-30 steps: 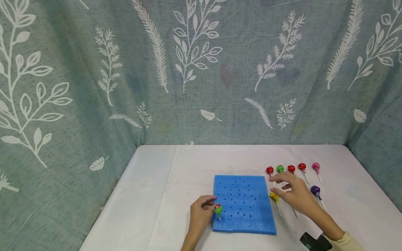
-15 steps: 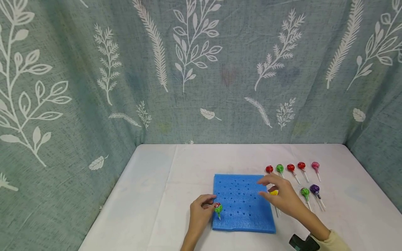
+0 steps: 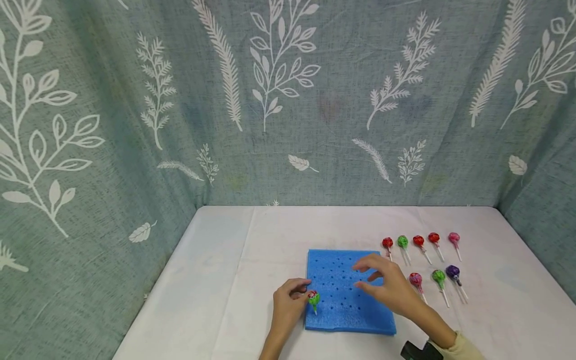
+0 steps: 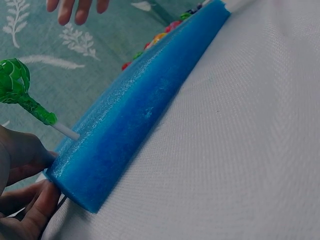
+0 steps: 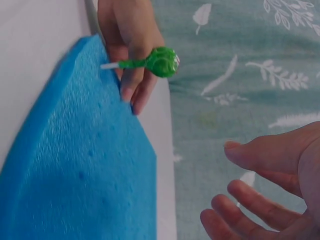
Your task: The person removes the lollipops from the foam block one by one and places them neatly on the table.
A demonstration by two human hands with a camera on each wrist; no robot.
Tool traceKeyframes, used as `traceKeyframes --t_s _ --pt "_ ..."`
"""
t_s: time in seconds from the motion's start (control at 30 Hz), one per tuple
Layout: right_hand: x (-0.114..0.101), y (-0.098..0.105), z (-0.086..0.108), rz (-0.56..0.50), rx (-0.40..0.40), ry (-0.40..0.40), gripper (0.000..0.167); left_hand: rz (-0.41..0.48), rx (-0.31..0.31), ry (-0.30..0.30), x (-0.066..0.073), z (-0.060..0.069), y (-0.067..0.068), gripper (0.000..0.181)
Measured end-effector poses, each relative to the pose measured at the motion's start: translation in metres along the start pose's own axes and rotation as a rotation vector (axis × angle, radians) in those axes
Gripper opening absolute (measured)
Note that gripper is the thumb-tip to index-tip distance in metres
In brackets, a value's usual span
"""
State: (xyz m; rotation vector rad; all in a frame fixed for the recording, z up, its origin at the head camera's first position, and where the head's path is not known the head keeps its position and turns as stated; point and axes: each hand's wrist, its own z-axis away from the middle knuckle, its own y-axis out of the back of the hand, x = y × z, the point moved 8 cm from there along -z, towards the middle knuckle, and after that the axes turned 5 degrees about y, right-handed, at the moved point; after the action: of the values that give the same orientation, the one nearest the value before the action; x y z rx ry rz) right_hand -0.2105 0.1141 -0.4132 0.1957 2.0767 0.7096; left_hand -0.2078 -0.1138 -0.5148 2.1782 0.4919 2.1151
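A blue foam board [image 3: 335, 321] dotted with small holes lies on the table. My left hand [image 3: 288, 304] grips its left edge, thumb and fingers pinching the foam near the corner in the left wrist view. Beside that hand, a green-wrapped lollipop [image 3: 314, 298] stands upright, its white stick [image 4: 66, 131] stuck in the foam. Over the right part of the board hovers my right hand [image 3: 389, 285], fingers spread and loosely bent, with nothing between them; the right wrist view also shows this bare right hand [image 5: 270, 185]. A yellow lollipop is hidden behind it in the head view.
Right of the board, several lollipops lie in two rows, among them a pink one [image 3: 454, 237], a purple one [image 3: 453, 272], a green one [image 3: 438, 276] and a reddish-pink one [image 3: 416, 279]. A white cloth [image 3: 216, 280] covers the table; a leaf-patterned curtain [image 3: 270, 175] surrounds it.
My right hand has moved left from above the lollipops to over the board, uncovering the green and reddish-pink lollipops and hiding the yellow one. My left hand has stayed put.
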Motion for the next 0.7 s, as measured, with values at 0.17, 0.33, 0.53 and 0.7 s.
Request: traceKeyframes --t_s 0.17,0.33,0.53,0.7 --pt "-0.004 -0.011 -0.001 -0.048 -0.03 -0.009 0.025 0.006 0.003 -0.004 -0.001 0.001 0.001 0.025" --pt "-0.007 -0.022 -0.003 -0.09 -0.053 -0.03 0.023 0.015 -0.004 -0.009 0.011 0.005 0.002 0.025" --pt "-0.011 -0.033 -0.003 -0.121 -0.054 -0.007 0.025 0.013 -0.027 -0.016 0.039 0.015 0.006 0.024" --pt "-0.013 -0.041 -0.004 -0.145 -0.058 -0.006 0.026 0.008 -0.022 -0.018 0.042 0.016 0.008 0.023"
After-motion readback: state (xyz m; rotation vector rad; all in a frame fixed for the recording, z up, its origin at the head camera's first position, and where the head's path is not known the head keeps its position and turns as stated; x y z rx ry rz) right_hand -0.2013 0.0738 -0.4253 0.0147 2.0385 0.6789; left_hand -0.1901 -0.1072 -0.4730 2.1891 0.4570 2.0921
